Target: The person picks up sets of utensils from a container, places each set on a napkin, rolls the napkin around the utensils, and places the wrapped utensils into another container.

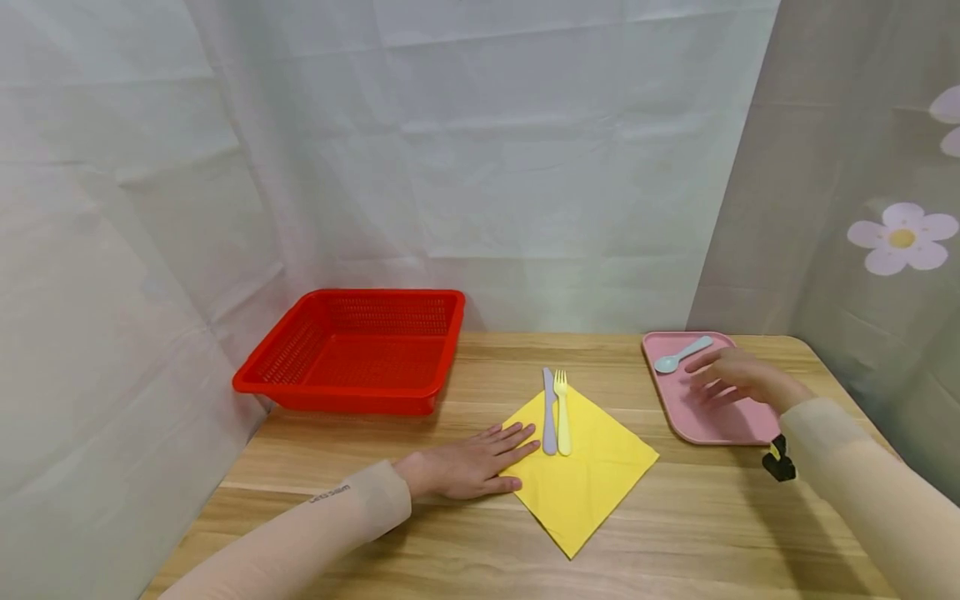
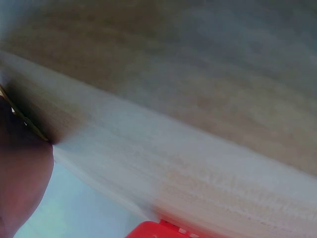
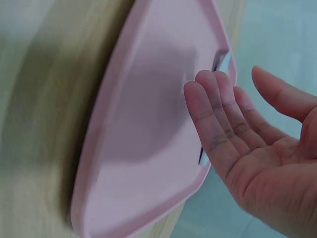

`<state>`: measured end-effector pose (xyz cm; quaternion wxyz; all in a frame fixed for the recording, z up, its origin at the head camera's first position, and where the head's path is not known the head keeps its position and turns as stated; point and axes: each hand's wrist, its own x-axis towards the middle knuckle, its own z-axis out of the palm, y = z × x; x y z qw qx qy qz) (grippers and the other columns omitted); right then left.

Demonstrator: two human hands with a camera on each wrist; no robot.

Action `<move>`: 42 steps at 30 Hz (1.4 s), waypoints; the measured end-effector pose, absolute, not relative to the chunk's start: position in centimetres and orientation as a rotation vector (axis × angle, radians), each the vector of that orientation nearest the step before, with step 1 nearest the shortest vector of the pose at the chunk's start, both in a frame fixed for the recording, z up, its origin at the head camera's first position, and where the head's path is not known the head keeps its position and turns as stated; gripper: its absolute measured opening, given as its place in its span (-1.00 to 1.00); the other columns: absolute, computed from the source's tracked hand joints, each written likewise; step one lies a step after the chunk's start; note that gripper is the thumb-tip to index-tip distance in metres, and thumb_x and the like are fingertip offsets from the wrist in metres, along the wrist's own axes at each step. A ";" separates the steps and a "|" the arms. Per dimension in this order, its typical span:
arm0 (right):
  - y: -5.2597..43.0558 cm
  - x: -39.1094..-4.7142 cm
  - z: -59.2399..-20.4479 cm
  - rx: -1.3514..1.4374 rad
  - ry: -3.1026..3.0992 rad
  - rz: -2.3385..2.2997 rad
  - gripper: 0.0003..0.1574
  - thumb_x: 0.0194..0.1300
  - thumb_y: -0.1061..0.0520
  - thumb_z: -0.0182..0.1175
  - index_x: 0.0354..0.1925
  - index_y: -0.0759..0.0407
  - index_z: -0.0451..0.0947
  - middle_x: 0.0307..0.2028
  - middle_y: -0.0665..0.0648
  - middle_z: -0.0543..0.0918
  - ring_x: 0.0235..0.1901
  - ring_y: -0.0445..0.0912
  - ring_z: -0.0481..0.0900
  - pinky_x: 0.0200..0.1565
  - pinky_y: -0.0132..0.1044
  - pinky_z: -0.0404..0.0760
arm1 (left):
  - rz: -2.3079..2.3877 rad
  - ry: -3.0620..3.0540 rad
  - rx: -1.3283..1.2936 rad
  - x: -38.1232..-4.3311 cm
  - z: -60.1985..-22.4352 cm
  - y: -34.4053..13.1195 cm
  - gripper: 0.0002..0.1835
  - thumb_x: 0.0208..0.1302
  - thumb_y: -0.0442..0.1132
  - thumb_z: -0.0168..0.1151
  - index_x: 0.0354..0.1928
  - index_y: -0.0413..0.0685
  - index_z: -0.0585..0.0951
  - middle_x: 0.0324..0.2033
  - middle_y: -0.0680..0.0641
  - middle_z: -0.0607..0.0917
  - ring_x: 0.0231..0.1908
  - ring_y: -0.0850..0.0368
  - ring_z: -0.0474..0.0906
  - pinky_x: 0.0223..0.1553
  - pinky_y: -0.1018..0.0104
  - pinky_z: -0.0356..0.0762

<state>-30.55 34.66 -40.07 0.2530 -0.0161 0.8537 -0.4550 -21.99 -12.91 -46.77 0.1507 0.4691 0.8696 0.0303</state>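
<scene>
A wood-grained desk (image 1: 465,554) with a rounded far right corner stood before pale hanging cloth (image 1: 540,167), creased behind and to the left; on the right hung a greyer cloth (image 1: 825,142) with one whole printed flower (image 1: 902,238) and part of a second showing. There was one red basket (image 1: 330,391), far left, and one pink tray (image 1: 693,423), far right. One yellow napkin (image 1: 588,496) lay between them, nearer the person, a corner pointing forward. Three pieces of cutlery were in sight: one purple knife (image 1: 550,421) and one yellow fork (image 1: 564,421), side by side on the napkin, their upper ends past its edge, and one pale blue spoon (image 1: 681,356) in the tray. Two hands showed: the left hand (image 1: 474,461) rested with fingers spread over the napkin's left corner; the right hand (image 1: 738,379) hung above the tray near the spoon, fingers loosely extended, thumb apart from them.
</scene>
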 end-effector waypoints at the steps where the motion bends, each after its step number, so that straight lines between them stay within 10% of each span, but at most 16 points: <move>1: 34.9 -30.7 -40.1 -0.043 2.317 -1.241 -0.34 0.50 0.18 0.18 0.37 0.56 0.29 -0.10 0.16 0.73 -0.16 0.02 0.74 -0.03 -0.06 0.75 | 0.088 2.499 1.352 -22.0 -46.8 -12.9 -0.24 0.65 0.30 -0.34 0.70 0.21 -0.14 0.68 0.07 -0.24 0.64 0.14 -0.35 0.61 0.16 -0.23; 42: 35.8 -35.6 -40.8 -0.043 2.335 -1.248 -0.36 0.67 0.16 -0.11 0.46 0.59 0.07 -0.07 0.25 0.67 -0.19 -0.03 0.67 -0.06 -0.13 0.69 | 0.077 2.513 1.359 -22.0 -47.0 -12.9 -0.26 0.66 0.28 -0.35 0.70 0.19 -0.13 0.68 0.06 -0.23 0.64 0.13 -0.32 0.61 0.16 -0.22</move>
